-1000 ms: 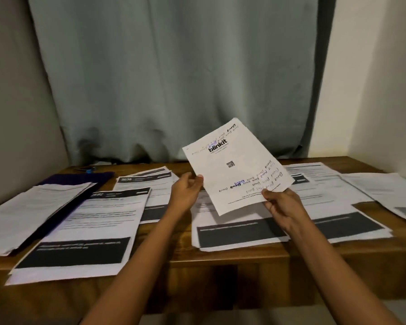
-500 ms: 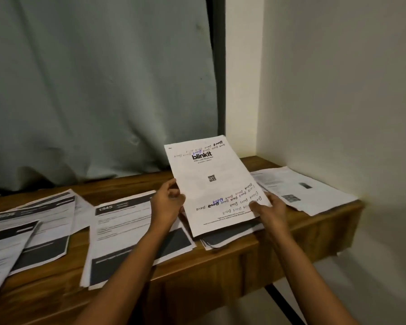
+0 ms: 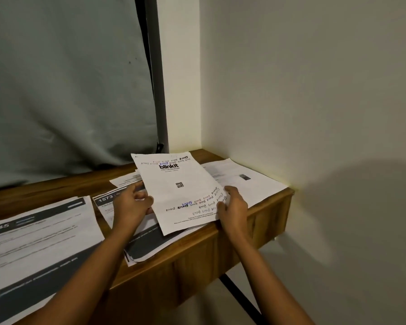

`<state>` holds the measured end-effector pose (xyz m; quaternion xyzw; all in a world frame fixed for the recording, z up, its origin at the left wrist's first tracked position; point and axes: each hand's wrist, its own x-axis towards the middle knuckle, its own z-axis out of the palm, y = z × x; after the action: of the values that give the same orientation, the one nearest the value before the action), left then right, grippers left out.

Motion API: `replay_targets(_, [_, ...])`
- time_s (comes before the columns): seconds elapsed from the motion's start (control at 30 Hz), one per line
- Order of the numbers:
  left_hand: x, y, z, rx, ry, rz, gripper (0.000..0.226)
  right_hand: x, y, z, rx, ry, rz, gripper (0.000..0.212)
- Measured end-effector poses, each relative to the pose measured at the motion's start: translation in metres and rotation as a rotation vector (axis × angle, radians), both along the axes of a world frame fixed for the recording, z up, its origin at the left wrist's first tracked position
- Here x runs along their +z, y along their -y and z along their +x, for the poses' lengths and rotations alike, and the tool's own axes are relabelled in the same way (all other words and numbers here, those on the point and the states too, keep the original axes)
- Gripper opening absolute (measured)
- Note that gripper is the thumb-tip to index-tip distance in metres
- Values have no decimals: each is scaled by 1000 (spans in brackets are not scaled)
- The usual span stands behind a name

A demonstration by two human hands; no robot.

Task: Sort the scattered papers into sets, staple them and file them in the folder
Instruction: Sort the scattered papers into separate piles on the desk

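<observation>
Print: white paper sheet point(image 3: 181, 191) headed "blinkit" in bold black, small QR code mid-page, rows of looping handwritten scrawl in black and blue at top and bottom; fine print unreadable.
Headers: "1573" on dark-banded white paper stack point(image 3: 106, 198); "1545" on large dark-banded white sheet point(image 3: 33, 242) at left.
Left hand point(image 3: 133, 205): fingers curled, gripping blinkit sheet's left edge.
Right hand point(image 3: 232, 207): pinching the sheet's right edge, thumb on top.
Sheet position: low over the 1573 stack, near table's right end; contact unclear.
Surface: brown grained wooden table point(image 3: 197, 261), thin black leg point(image 3: 242, 299).
Far right: plain white printed pages point(image 3: 251, 184), flat.
Room: grey-green creased curtain point(image 3: 63, 85), cream smooth wall point(image 3: 302, 90), corner.
</observation>
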<state>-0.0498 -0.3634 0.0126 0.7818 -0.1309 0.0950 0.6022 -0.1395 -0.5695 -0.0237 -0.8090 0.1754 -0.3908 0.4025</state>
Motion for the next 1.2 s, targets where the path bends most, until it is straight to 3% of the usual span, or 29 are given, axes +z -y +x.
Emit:
replay_targets(0.3, [16,74,1,-175,-65,-33,56,28,72,17,-246,-92,-64,31])
replay_targets(0.5, [13,91,-5,-559,1,338,80,39,116,30,-355,-272,-61,26])
replay_targets(0.67, [3,76,3,-441,167,724,72,30,139,38,-349,-414,-187,23])
replay_targets(0.77, [0,58,15,-337,194,877,67,28,140,46,-416,-409,-410,27])
replay_targets(0.87, [-2,45,28,-262,178,946,64,32,109,56,-103,-252,-517,44])
replay_targets(0.97, [-8,37,38,-259,205,1044,64,35,75,69,256,-440,-531,67])
replay_targets(1.07, [-19,34,42,-276,183,1116,66,32,69,81,276,-669,-697,73])
replay_targets(1.2, [-31,36,41,-276,159,1153,66,26,83,87,241,-701,-558,53])
